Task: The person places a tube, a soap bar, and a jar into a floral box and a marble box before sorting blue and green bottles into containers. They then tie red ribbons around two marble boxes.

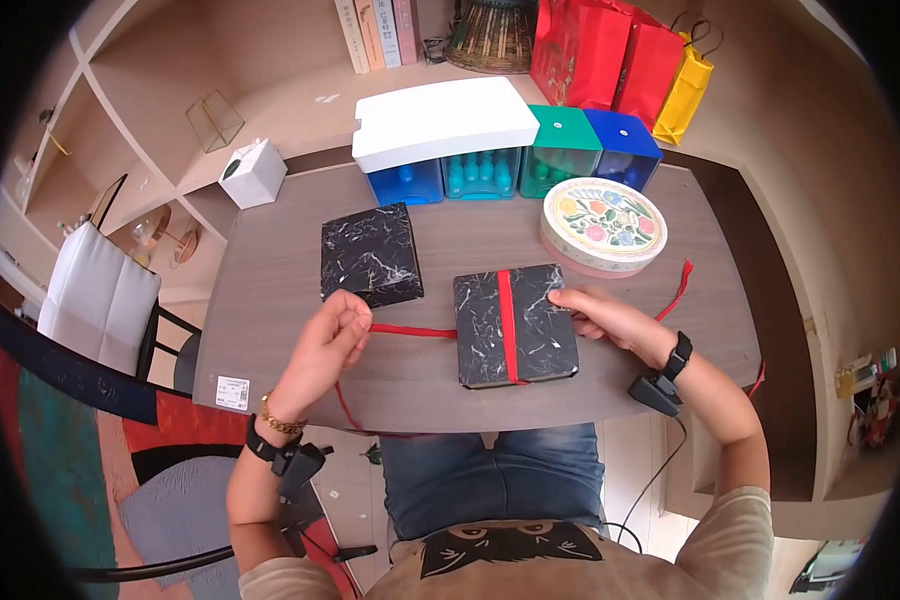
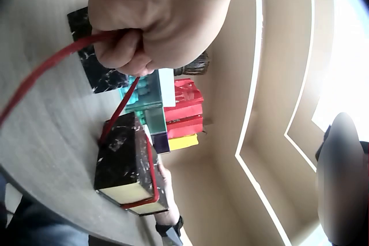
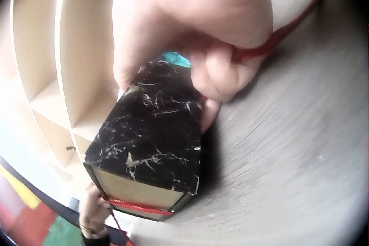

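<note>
A black marbled box [image 1: 480,335] with cream sides lies near the front of the table, a red ribbon [image 1: 507,312] running across its top and down its near side. My left hand [image 1: 328,345] pinches one end portion of that ribbon, pulled taut leftward from the box, while the tail drops past the table's front edge. With the thumb on top and fingers at the side, my right hand [image 1: 615,315] grips the box's right edge. In the right wrist view, more red ribbon [image 3: 277,40] passes through its curled fingers. The box's underside is hidden.
A black marbled lid or box [image 1: 370,250] lies behind my left hand. An oval flowered tin [image 1: 605,228] stands at the back right. Coloured drawer boxes [image 1: 560,145] under a white cover [image 1: 445,122] line the back. A white tissue box [image 1: 254,173] sits at the far left corner.
</note>
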Motion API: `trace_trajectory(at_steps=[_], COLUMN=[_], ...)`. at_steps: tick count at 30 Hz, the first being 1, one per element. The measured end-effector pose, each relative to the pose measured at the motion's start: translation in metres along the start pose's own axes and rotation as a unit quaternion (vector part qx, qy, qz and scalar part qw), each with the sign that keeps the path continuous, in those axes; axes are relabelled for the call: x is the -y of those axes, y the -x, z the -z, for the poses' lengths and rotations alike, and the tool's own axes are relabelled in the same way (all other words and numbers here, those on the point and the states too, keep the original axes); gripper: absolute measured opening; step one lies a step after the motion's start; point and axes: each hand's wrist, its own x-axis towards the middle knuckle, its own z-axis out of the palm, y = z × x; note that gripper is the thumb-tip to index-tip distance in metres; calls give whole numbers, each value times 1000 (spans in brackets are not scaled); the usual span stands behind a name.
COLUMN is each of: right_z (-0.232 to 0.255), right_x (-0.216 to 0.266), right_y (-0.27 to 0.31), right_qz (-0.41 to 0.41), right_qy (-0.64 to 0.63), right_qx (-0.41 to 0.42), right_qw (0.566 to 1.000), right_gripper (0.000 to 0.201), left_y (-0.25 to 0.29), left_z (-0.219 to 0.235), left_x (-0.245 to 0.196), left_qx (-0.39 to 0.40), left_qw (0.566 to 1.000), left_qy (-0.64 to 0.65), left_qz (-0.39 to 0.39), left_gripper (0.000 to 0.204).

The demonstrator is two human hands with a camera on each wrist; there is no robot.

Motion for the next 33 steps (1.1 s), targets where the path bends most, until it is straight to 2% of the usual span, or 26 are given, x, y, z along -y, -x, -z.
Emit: trace_trajectory(at_steps=[3,6,7,8,9,10,12,14,16,18,21,22,24,28,30,31,33], right_z=[8,18,27,33,36,40,49,57,70,56,22,18,8,-5,-9,-13,-1], right_x=[3,23,24,34,53,73,110,138,150,170,180,179,173,175,179,180,180], right_y=[1,16,19,25,39,54,78,99,106,119,117,108,89,81,74,78,74], right_qz=[9,52,102,109,116,123,92,133,214,257,277,290,323,409,481,477,474], right_qy=[172,367,340,325,311,295,178,94,-1,-18,76,86,109,87,73,49,45], right_qx=[-42,-64,-44,-44,-44,-45,-31,-8,76,97,5,19,22,-45,-96,-125,-123], right_qw=[984,927,934,938,942,946,979,987,974,961,958,953,940,908,868,868,871], right_gripper=[60,54,44,38,33,28,19,22,24,24,25,21,15,13,16,16,16], left_y=[3,2,2,2,1,-2,-1,-7,-14,-20,-21,-19,-25,-43,-50,-52,-59], left_z=[4,14,21,25,29,39,52,57,59,52,23,13,5,-3,-7,-11,-17], left_x=[-26,-59,-74,-89,-102,-109,-141,-164,-188,-212,-240,-247,-257,-280,-289,-293,-300], left_qx=[16,49,65,81,75,103,155,206,239,255,160,134,160,186,146,127,109], left_qw=[1000,998,997,996,996,993,984,966,946,927,938,934,931,922,924,924,917], left_qy=[-14,-35,-37,-39,-37,-6,66,106,119,109,-6,-45,-40,-89,-117,-131,-140], left_qz=[-18,-32,-23,-16,-28,-53,-58,-119,-184,-253,-307,-328,-325,-327,-334,-336,-357], left_gripper=[7,7,9,10,12,14,20,24,29,33,41,40,37,34,33,33,33])
